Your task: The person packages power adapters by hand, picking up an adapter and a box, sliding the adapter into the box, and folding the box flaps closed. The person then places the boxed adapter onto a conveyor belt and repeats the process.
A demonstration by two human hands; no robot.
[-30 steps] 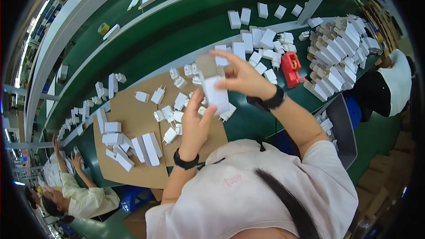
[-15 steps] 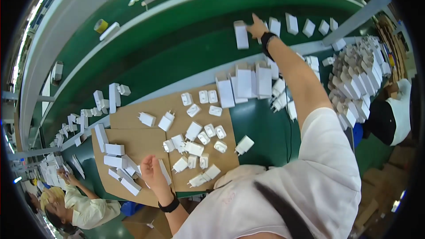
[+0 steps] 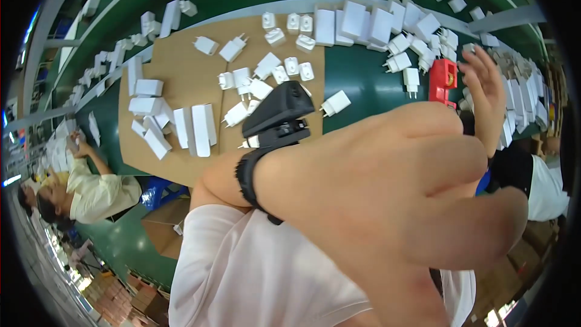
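My left hand (image 3: 387,188) looms large across the lower right, seen from the back. Its fingers are curled, and anything inside them is hidden. A black strap and a black device (image 3: 278,109) sit on that wrist. Beyond it my right hand (image 3: 486,88) is raised with fingers apart, beside a red tape dispenser (image 3: 443,80). It holds nothing that I can see. White plug chargers (image 3: 336,103) lie loose on the green bench and on brown cardboard (image 3: 181,54). Part of the chargers is covered by my left wrist.
White boxes (image 3: 353,19) stand in a row along the cardboard's far edge. More flat-lying boxes (image 3: 203,128) are at left. Packed white boxes (image 3: 526,94) crowd the right side. A co-worker (image 3: 100,191) sits at far left; another person (image 3: 544,188) is at right.
My right hand has come back from the far row of boxes to the right side. My left hand has left the boxes on the cardboard and swung up close and rightward. The view has shifted.
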